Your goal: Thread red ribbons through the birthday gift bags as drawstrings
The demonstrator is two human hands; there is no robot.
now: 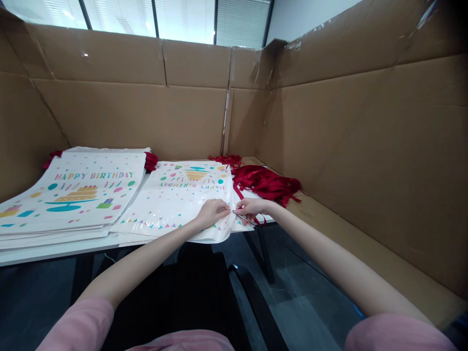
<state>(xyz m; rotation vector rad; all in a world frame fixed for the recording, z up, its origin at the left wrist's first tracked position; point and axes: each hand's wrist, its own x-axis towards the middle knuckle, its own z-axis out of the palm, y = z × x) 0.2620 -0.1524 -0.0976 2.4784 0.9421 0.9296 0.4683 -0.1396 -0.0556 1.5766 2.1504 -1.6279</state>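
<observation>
A white HAPPY BIRTHDAY printed bag [175, 197] lies upside down to me on the table, glossy and see-through at its near edge. My left hand [212, 213] rests on its right side, with thumb and fingers closed on the bag's edge. Just to the right, my right hand [250, 208] grips a slim metal tool [244, 219], its tip at that same edge by my left fingertips. The tool's exact kind is too small to tell. Dark red ribbon [260, 222] hangs below my right hand. Behind that hand lies a heap of red ribbons [266, 181].
To the left, a stack of similar printed bags [87, 190] has red ribbon bunches at its back corners. A smaller red tangle [227, 160] lies at the back. Tall cardboard walls [139, 112] enclose the table's rear and sides. A black table leg [265, 256] stands below.
</observation>
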